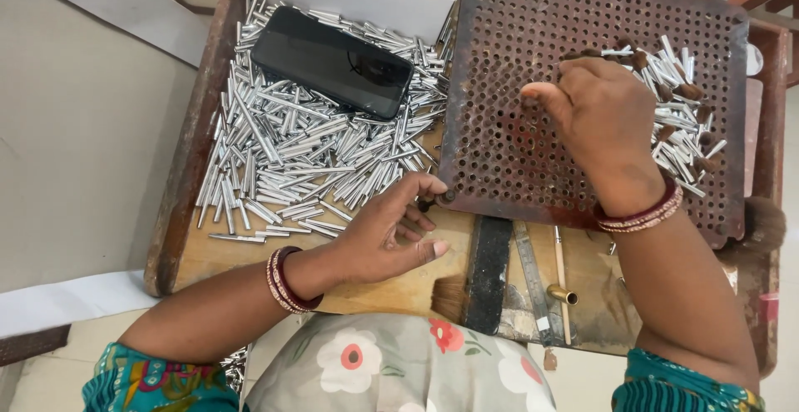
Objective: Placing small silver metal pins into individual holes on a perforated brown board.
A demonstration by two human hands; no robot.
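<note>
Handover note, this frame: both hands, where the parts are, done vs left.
Left hand: at the corner of the perforated tray, fingers curled; whether it grips anything is unclear.
Right hand: resting on the tray, fingertips at the brush-tipped tubes.
Parts: loose metal tubes heaped on the wooden board, a black phone lying on them.
Done: a small heap of tipped tubes on the tray.
Left: the large loose pile; most tray holes look empty.

wooden bench (208, 254) | metal tubes (291, 146) | perforated tray (516, 129) | brush (559, 270)
</note>
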